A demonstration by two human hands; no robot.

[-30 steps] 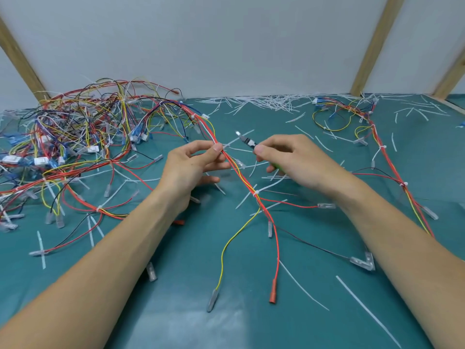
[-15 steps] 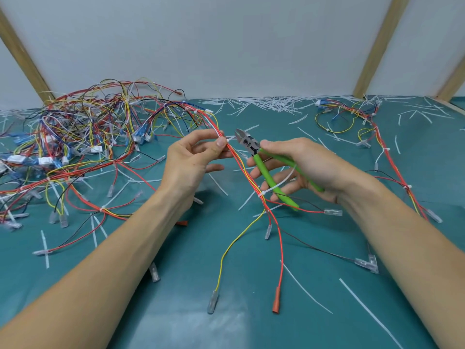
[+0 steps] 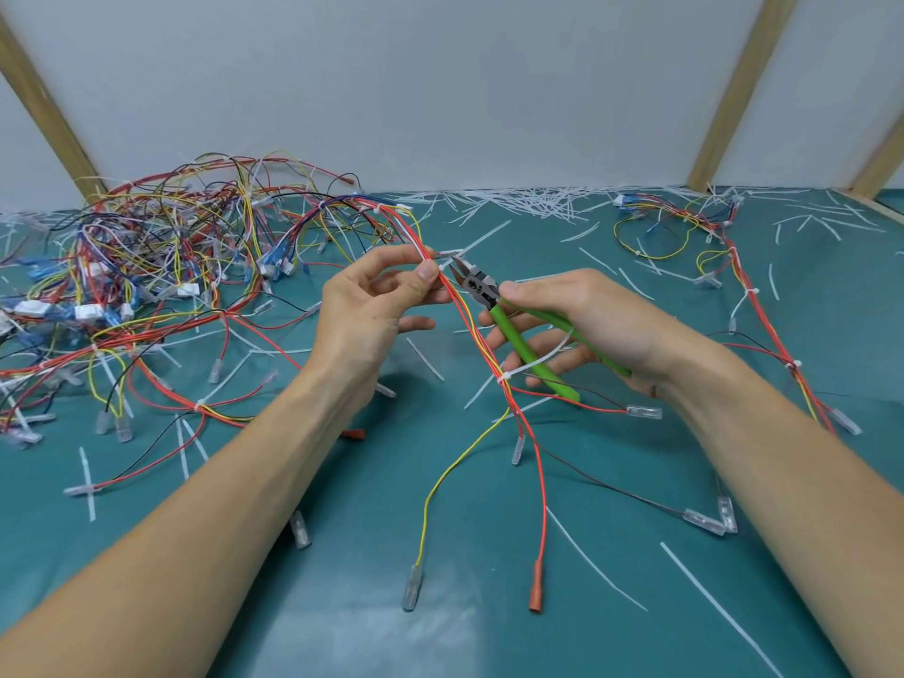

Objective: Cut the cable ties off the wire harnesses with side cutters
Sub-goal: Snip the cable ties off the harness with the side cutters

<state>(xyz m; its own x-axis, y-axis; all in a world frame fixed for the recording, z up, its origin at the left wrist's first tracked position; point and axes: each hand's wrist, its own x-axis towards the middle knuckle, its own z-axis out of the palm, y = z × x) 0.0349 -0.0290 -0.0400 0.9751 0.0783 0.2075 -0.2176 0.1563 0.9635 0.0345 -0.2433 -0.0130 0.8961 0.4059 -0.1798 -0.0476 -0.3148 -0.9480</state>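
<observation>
While the left hand [image 3: 376, 305] pinches the harness [image 3: 469, 325], the cutters [image 3: 477, 286] close in.
Their open jaws sit just right of the pinch at a tie [image 3: 447, 256] (tips pointing left, across the bundle); the right hand [image 3: 587, 325] grips the green handles.

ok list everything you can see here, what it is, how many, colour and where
held harness: one, red, yellow and white wires, table centre
cable tie: one, white, round the held harness below the hands
side cutters: one, green handles, tips by the harness
harness pile: many, mixed colours, far left
second harness: one, mostly red and yellow, far right
cut tie scraps: many, white, scattered, thickest at back
table: one, teal
wooden struts: three, tan, against the wall
left hand: pinches the held harness
right hand: grips the side cutters
</observation>
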